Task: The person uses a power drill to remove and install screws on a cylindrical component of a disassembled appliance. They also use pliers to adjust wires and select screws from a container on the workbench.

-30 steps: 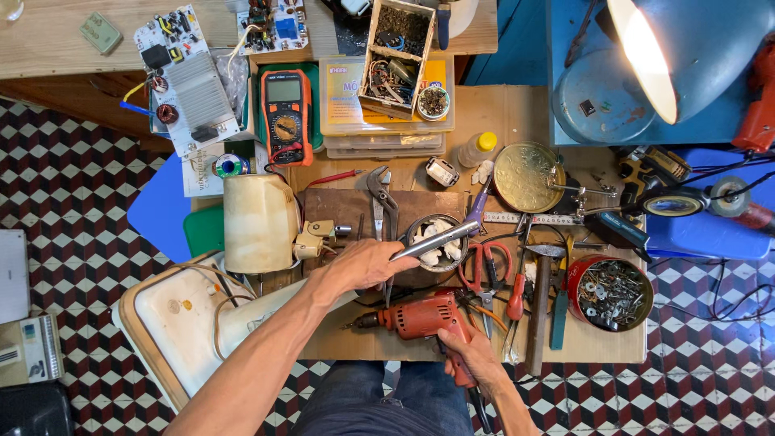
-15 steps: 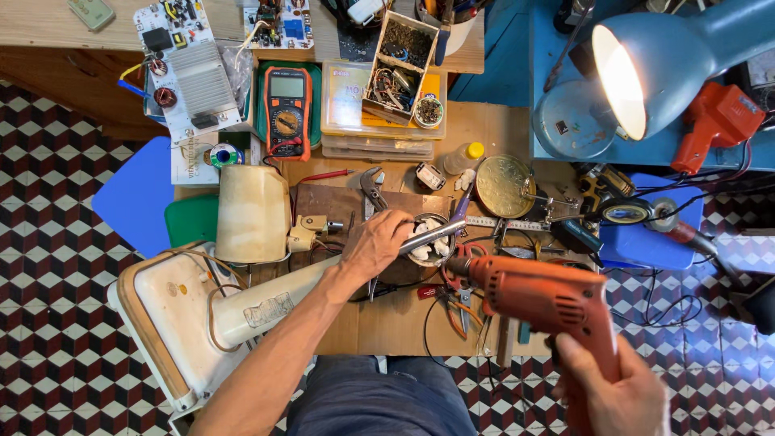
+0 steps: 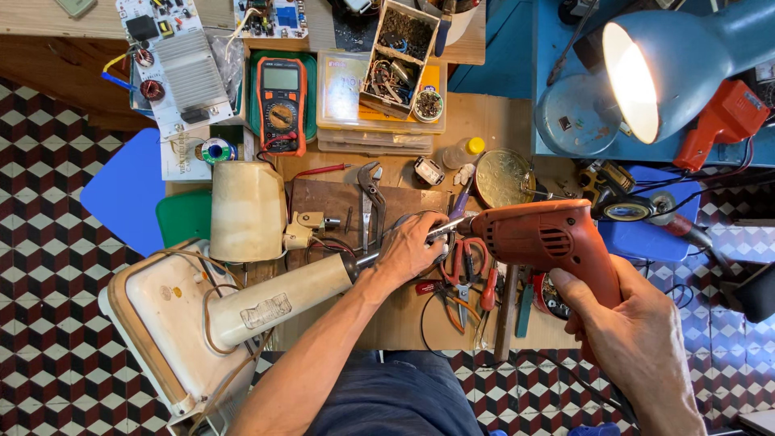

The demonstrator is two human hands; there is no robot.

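Note:
My right hand (image 3: 628, 331) grips the handle of an orange electric drill (image 3: 546, 238), held up over the bench with its nose pointing left. My left hand (image 3: 412, 249) is closed around a thin metal rod (image 3: 437, 232) whose tip meets the drill's chuck. The rod runs out of a cream, tube-shaped part of a dismantled appliance (image 3: 274, 295) lying across the bench's near left corner. A wooden board (image 3: 339, 206) lies under my left hand.
An orange multimeter (image 3: 281, 105) and parts boxes (image 3: 379, 89) sit at the back. Pliers (image 3: 371, 198), red-handled cutters (image 3: 468, 274) and a round tin (image 3: 502, 178) lie near the drill. A lit blue desk lamp (image 3: 678, 69) hangs at upper right. Circuit boards (image 3: 173, 64) lie far left.
My right hand lifted the drill off the bench and brought it up to the rod's tip. My left hand kept hold of the rod. The view shifted slightly.

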